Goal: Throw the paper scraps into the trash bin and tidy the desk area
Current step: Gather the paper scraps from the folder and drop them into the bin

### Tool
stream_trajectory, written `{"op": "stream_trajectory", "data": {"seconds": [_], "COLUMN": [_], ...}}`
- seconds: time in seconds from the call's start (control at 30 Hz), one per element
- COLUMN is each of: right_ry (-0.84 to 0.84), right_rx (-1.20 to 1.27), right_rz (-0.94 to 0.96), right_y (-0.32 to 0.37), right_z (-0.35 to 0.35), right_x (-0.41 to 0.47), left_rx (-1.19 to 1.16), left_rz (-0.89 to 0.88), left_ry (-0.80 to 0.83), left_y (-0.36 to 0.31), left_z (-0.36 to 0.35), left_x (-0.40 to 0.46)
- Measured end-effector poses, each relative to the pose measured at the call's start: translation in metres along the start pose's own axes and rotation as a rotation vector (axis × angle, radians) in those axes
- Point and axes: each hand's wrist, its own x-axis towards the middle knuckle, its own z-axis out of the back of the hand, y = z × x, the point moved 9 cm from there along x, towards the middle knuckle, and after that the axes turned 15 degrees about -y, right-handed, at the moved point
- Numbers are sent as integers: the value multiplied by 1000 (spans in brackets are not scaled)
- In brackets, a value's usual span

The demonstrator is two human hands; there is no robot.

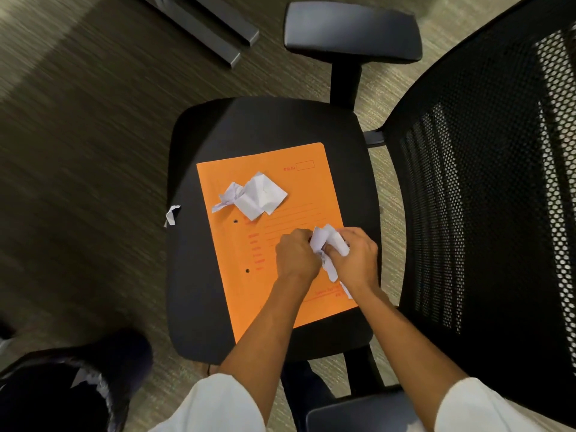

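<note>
An orange folder (280,291) lies on the black seat (199,307) of an office chair. Near the folder's lower right, my left hand (296,254) and my right hand (355,260) are together, both closed on a bunch of crumpled white paper scraps (327,244). A second heap of crumpled white scraps (252,196) rests on the folder's upper left part, apart from both hands. One small white scrap (172,215) sits at the seat's left edge. No trash bin is in view.
The chair's mesh backrest (486,188) stands to the right, with one armrest (352,29) at the top and another (358,413) at the bottom. Dark metal bars (215,32) lie on the carpet at upper left. A dark bag-like shape (71,385) sits at lower left.
</note>
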Motion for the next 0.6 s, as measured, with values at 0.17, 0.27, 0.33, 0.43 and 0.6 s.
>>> {"op": "stream_trajectory", "data": {"seconds": [0.17, 0.27, 0.33, 0.43, 0.6], "right_ry": [-24, 38, 125, 233, 269], "right_rx": [144, 315, 478, 649, 624], "right_rz": [-154, -270, -332, -406, -317], "right_y": [-11, -8, 3, 27, 76], "right_z": [17, 23, 20, 17, -3], "right_x": [-2, -7, -14, -25, -39], "left_rx": [-46, -168, -293, -566, -883], "left_rz": [6, -12, -8, 31, 170], "left_ry": [-70, -80, -73, 51, 147], "left_y": [9, 12, 16, 21, 45], "left_z": [12, 21, 33, 53, 93], "left_x": [4, 0, -5, -13, -27]}}
